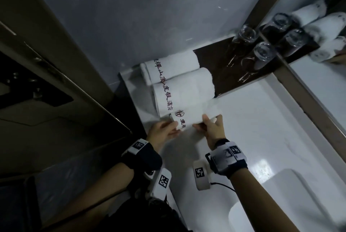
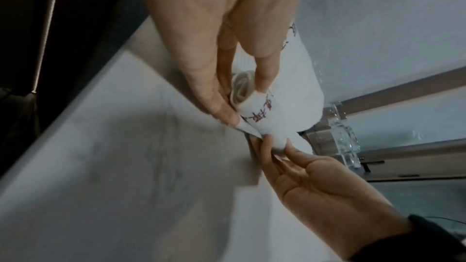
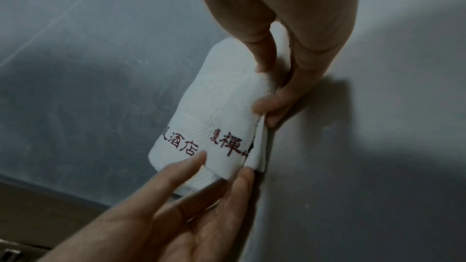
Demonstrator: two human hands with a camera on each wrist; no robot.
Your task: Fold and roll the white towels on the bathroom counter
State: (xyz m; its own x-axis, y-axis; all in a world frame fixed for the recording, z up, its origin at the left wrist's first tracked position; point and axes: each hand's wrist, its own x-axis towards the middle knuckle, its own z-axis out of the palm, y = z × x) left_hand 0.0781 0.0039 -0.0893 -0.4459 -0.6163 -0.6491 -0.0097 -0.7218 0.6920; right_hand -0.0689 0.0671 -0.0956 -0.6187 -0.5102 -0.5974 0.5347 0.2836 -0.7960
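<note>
— White terry, rolled tight: the small white rolled towel with dark red lettering (image 1: 194,117) sits at mid-frame in our head view, on the pale stone bathroom counter (image 1: 262,119), pressed against the larger white rolled towel with red characters (image 1: 184,91) just above it. A third white rolled towel (image 1: 172,65) lies beyond, toward the grey wall.

— So which step are we on?

— We judge the rolling of this one is nearly done. Our left hand (image 1: 162,131) pinches the roll's near end, thumb on top and fingers under the loose flap, in the lower centre of the frame. Our right hand (image 1: 211,128) grips the other end, thumb over, fingers curled beneath.

— And the flap?

— In the right wrist view a loose edge of cloth (image 3: 259,146) hangs free at the roll's lower right, between both sets of fingers.

— Next move, then?

— Probably tucking that edge under and nudging the roll snug against its neighbour, square with the row. It calls for even pressure from both ends, or the spiral may slacken.

— Anything nearby to mind?

— Upturned clear drinking glasses (image 1: 262,53) stand on a dark brown tray (image 1: 221,66) at upper right, well apart from our hands.
</note>
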